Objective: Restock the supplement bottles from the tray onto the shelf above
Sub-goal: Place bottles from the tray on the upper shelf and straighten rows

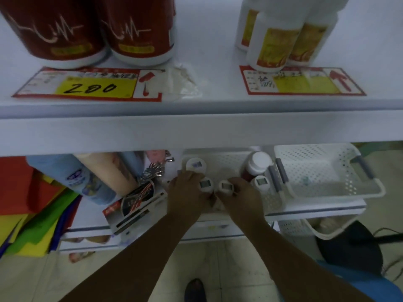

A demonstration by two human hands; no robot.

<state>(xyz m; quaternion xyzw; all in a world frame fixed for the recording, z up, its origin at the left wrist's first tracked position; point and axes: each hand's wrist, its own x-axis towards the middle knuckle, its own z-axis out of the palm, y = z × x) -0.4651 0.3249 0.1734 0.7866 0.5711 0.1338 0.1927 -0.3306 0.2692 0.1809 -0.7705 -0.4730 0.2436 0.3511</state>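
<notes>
Head view looks down past the front edge of the shelf (196, 129) onto my two bare forearms, which rise from the bottom of the frame and draw together at a white perforated tray (226, 160) on the lower shelf (316, 209). My left hand (185, 192) lies back-up at the tray's front left, wrist straight, its fingers (188, 178) curled round the left bottle (206, 184), whose white cap shows just past my knuckles. My right hand (244, 198) sits just beside it, also back-up, fingers (238, 184) wrapped round the right bottle (226, 186). The two caps stand close together between my hands. Whether either bottle is off the tray floor I cannot tell. Three more stand upright in the tray: the back bottle (195, 165) just beyond my left fingertips, the corner bottle (260, 182) just right of my right hand, and the red bottle (259, 161) behind that one, against the tray's right wall. A second tray (327, 171) touches the first on the right. Up on the shelf stand two red tubs (139, 29) at the left with a 280 tag (87, 87) in front of them, and white yellow-label bottles (272, 46) at the right.
</notes>
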